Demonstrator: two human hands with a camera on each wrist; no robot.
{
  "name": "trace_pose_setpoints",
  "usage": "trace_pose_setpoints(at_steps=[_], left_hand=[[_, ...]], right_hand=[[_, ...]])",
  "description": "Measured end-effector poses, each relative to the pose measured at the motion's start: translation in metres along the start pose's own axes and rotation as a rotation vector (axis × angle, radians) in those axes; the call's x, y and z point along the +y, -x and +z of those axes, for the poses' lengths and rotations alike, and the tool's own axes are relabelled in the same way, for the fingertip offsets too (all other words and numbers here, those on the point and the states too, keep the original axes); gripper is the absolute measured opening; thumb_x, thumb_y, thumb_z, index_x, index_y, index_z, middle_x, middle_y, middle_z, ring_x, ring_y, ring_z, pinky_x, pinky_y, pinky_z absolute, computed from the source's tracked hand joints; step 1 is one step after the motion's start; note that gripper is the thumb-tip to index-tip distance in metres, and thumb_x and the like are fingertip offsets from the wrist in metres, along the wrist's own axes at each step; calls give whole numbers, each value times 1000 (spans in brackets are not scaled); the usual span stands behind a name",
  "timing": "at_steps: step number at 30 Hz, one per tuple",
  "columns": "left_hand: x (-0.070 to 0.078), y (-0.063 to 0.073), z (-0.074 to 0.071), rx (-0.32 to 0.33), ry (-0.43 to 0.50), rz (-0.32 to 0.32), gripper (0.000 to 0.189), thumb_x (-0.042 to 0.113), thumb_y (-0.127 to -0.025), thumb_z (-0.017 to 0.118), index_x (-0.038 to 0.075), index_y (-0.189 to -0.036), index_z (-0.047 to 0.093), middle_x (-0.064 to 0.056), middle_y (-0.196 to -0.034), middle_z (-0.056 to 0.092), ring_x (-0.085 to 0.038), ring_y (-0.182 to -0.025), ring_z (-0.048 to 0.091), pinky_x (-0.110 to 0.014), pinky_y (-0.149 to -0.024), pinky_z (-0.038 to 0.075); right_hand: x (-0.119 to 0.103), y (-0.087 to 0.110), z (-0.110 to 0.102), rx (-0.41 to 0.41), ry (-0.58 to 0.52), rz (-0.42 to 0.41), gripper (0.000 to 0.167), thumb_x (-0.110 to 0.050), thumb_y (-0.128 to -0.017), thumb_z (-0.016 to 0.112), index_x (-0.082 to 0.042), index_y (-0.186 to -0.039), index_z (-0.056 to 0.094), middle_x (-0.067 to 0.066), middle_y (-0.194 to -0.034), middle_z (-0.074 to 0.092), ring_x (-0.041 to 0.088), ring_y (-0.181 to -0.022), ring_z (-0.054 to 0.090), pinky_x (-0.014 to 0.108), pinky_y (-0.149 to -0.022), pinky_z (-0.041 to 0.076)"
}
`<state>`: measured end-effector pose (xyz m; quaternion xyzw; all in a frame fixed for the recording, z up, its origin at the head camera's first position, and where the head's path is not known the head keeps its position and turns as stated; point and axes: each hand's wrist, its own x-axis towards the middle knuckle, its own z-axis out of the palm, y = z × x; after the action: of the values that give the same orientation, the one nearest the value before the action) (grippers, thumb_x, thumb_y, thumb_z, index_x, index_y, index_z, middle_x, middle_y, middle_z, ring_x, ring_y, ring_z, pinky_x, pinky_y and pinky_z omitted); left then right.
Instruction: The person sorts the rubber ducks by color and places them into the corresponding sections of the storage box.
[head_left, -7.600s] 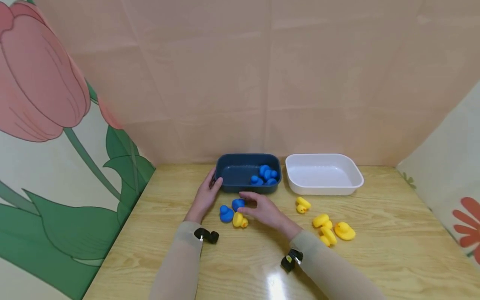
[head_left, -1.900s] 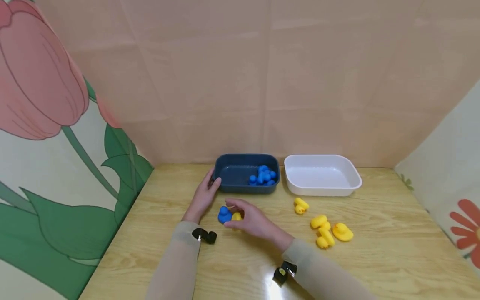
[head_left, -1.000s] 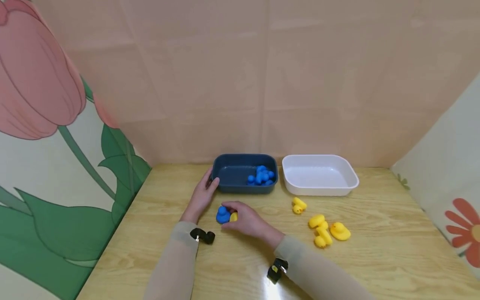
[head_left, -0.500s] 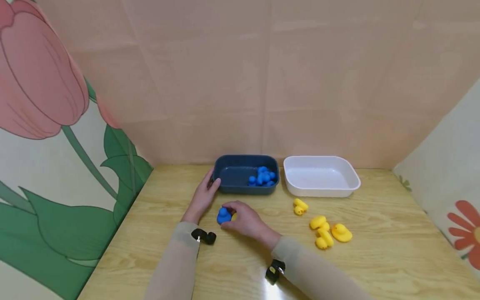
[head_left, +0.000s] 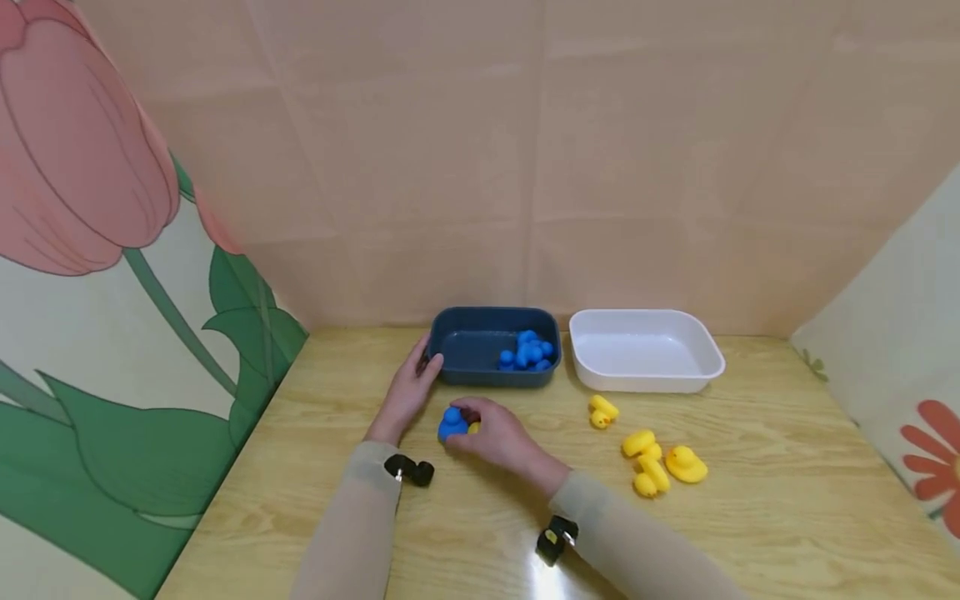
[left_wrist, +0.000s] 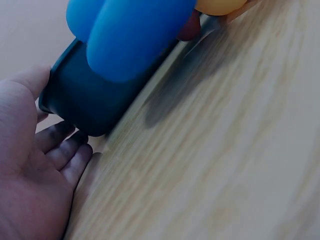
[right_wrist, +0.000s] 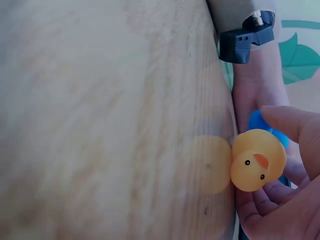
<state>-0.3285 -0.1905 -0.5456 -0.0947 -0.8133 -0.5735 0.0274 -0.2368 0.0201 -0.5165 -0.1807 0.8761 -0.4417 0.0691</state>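
Note:
My left hand [head_left: 408, 393] holds the left end of a navy tray [head_left: 491, 379], thumb at its rim and fingers along its outer end wall. Several blue rubber ducks [head_left: 531, 352] lie in that tray's right part. My right hand [head_left: 504, 437] pinches another blue rubber duck [head_left: 452, 426] in front of the tray; the left wrist view shows this duck [left_wrist: 132, 40] large, with a shadow on the table below. Beside it a yellow rubber duck [right_wrist: 259, 160] lies on the table, mostly hidden by my right hand in the head view.
A white tray [head_left: 647, 382] with a bare bottom stands right of the navy one. Several yellow rubber ducks [head_left: 651, 475] lie on the wooden table [head_left: 787, 500] in front of it. A pink cloth wall [head_left: 525, 167] rises behind both trays.
Over the last seconds one blue duck near the hands has gone and the navy tray holds one more. My right hand has moved left and taken hold of the other blue duck, raising it slightly.

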Motion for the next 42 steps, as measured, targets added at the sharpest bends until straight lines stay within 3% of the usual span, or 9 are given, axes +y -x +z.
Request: trace_pose_setpoints(at_steps=[7,13,16,27,42], left_hand=[[0,2,0,8,6,-1,74,53,-115,56,19,-176,31,-8,-177,36,-30,-161,37,-49,-131,31],[1,3,0,10,-6,-11,80,66,-110,55,25,-176,33,-4,-177,38,-28,-161,39,-48,-131,33],[0,2,1,11,-10,-6,82,66,-110,55,23,-176,33,-5,-177,38,-28,-160,40,-48,-130,33],[5,1,3,12,0,-4,66,37,-118,57,20,-176,32,-8,-176,38,-30,-160,40,-49,-130,34],[5,1,2,13,-8,4,70,45,-117,56,19,-176,30,-8,-178,35,-30,-161,38,-50,-131,32]], right_hand=[[-2,5,-9,38,-31,-19,54,-31,-99,88,-8,-145,70,8,-137,73,27,-121,70,48,-107,59],[-9,8,-23,107,-48,-11,52,-32,-98,88,-11,-142,71,3,-134,73,24,-119,69,48,-108,58],[-13,9,-31,127,-41,1,52,-33,-98,88,-13,-143,71,1,-133,73,25,-120,68,49,-108,57],[-13,2,-69,235,-5,-19,52,-32,-98,89,-12,-142,72,6,-129,76,30,-120,72,50,-108,58],[-13,-11,-107,316,22,-18,55,-30,-99,88,-8,-145,69,11,-127,75,33,-116,72,51,-103,60]])
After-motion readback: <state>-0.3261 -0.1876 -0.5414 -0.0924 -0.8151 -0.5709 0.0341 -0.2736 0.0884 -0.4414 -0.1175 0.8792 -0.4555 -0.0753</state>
